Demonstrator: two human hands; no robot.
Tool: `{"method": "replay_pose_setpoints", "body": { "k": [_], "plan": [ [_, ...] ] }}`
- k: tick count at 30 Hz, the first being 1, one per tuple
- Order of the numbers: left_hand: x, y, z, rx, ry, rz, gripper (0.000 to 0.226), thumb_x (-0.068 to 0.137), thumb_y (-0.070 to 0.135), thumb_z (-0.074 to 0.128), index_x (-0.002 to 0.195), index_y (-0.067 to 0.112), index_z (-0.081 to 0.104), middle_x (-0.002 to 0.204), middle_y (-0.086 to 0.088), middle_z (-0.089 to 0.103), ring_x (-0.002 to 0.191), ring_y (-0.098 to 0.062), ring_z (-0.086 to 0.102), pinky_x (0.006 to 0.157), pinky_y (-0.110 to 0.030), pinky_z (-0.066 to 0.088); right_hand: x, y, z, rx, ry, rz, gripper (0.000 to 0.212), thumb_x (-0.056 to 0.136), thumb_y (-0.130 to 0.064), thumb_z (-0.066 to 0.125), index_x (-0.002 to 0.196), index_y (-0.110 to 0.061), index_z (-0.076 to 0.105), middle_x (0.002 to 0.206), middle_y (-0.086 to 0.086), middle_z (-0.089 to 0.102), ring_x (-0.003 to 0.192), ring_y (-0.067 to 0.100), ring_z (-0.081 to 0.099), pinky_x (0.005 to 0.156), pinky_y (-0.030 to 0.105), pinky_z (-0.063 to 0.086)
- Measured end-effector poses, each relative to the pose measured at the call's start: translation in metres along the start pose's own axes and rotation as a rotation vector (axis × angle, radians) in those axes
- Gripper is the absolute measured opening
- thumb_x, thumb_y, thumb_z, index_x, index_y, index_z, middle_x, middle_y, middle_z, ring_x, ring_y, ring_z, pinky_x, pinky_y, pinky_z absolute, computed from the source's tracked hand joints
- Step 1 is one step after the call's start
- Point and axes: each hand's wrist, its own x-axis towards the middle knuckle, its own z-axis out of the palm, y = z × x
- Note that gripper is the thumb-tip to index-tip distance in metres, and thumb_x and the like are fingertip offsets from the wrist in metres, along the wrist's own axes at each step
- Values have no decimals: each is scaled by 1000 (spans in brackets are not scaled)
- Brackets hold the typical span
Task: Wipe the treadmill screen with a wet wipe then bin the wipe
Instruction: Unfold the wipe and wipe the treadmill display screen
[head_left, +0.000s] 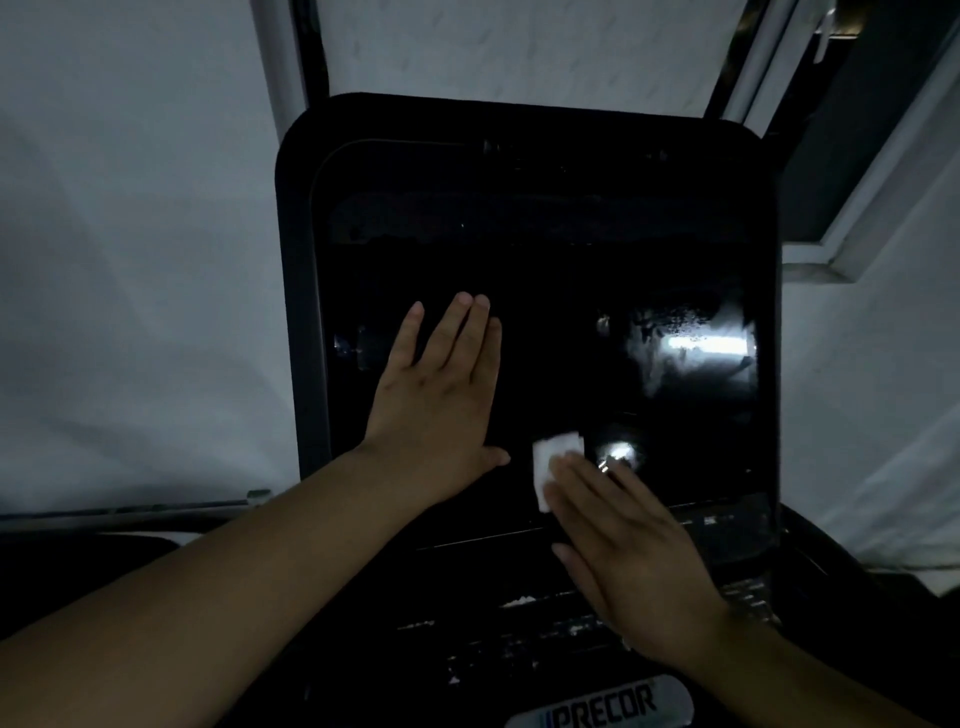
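Note:
The black treadmill screen (545, 270) fills the middle of the view, glossy, with damp smears and light reflections on its right half. My left hand (441, 395) lies flat on the screen's left part, fingers straight and pointing up. My right hand (628, 551) presses a folded white wet wipe (553, 460) against the lower middle of the screen with straight fingers. Most of the wipe is hidden under those fingers; only its upper left edge shows. No bin is in view.
Below the screen lies the dark console (519, 639) with worn buttons and a silver PRECOR badge (602, 704). A pale wall (130, 260) stands behind on the left. A window frame (841, 208) rises at the upper right.

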Motion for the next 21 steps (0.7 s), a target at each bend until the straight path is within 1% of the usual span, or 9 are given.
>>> {"method": "replay_pose_setpoints", "body": {
  "k": [3,6,9,12,16,19,21],
  "plan": [
    [1,2,0,5,1,-9,127,83,80,49,155,5,-23,163,-17,-32,150,-28,-32,121,-57,-15,-14,-8,2,4,-38,16,50,103,-36,53,145,-9,55,158,9,46,152,21,33,122,49,30],
    [1,2,0,7,0,-11,127,82,80,50,155,5,-22,164,-17,-31,151,-28,-31,121,-57,-16,-4,-2,-1,1,5,-7,46,103,-34,54,140,-8,60,155,9,50,150,21,37,121,51,32],
    [1,2,0,9,-8,-12,127,83,79,51,155,5,-22,164,-18,-31,151,-29,-32,121,-57,-16,26,19,-9,-27,39,-10,46,104,-34,52,141,-7,60,155,10,50,148,23,40,122,52,30],
    [1,2,-1,17,-8,-9,126,83,79,51,156,5,-21,164,-18,-29,151,-29,-30,122,-57,-14,74,49,-22,-70,57,43,48,104,-36,48,142,-9,57,154,12,51,146,25,43,123,53,27],
    [1,3,-2,23,-13,-11,126,82,80,49,156,5,-19,165,-18,-27,152,-29,-28,122,-57,-14,129,92,-38,-92,114,123,51,104,-38,41,141,-7,58,152,14,52,143,27,48,123,54,25],
    [1,4,-3,22,-5,-14,126,81,81,50,156,5,-18,166,-18,-25,153,-29,-27,122,-57,-14,140,108,-44,-86,108,125,53,104,-39,38,142,-7,57,153,14,51,143,26,48,124,53,25],
    [2,6,-4,6,-15,-23,126,81,81,50,156,6,-19,165,-18,-27,152,-29,-28,122,-56,-15,136,108,-42,-85,100,122,52,104,-38,39,143,-8,56,154,14,50,144,26,46,124,53,24]
  ]
}}
